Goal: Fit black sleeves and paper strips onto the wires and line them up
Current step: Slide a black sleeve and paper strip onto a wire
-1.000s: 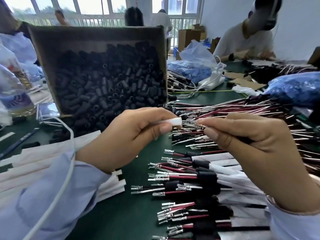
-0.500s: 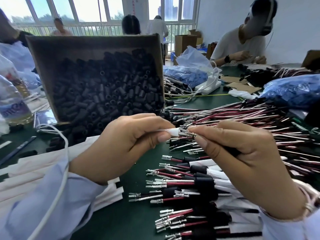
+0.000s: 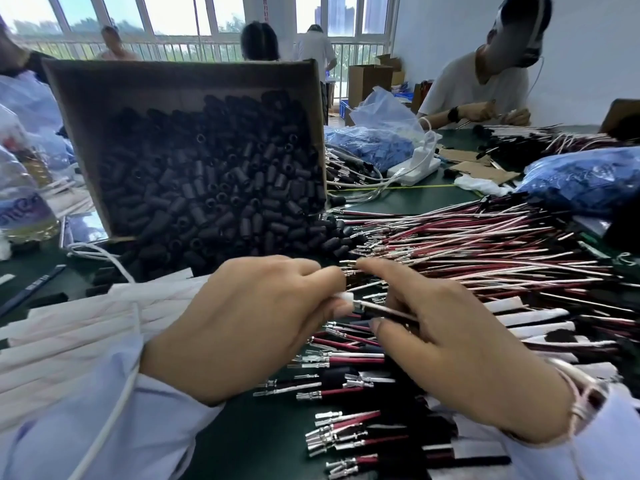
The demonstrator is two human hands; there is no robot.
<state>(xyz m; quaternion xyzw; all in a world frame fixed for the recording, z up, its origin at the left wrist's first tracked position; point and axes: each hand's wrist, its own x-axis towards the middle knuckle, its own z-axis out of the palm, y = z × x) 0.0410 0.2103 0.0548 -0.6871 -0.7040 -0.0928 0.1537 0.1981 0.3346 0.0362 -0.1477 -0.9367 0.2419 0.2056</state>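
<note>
Left hand (image 3: 249,327): dropped lower and nearer since a second ago; thumb and finger closed tight, pinching the small white paper strip (image 3: 346,298)
Right hand (image 3: 460,348): dropped too, now just above the row of done wires with black sleeves (image 3: 346,386); fingers curled round the thin red-and-white wire with a shiny metal tip (image 3: 388,310)
Wire tip: right at the strip's open end; cannot tell if inside yet
Trouble ahead: crushing or tearing the soft paper end, from a crooked push; dropping the wire into the row and knocking it out of line, from a loose pinch
Brown cardboard box of short black sleeves (image 3: 207,188): behind the hands, well apart, higher in the view than before
</note>
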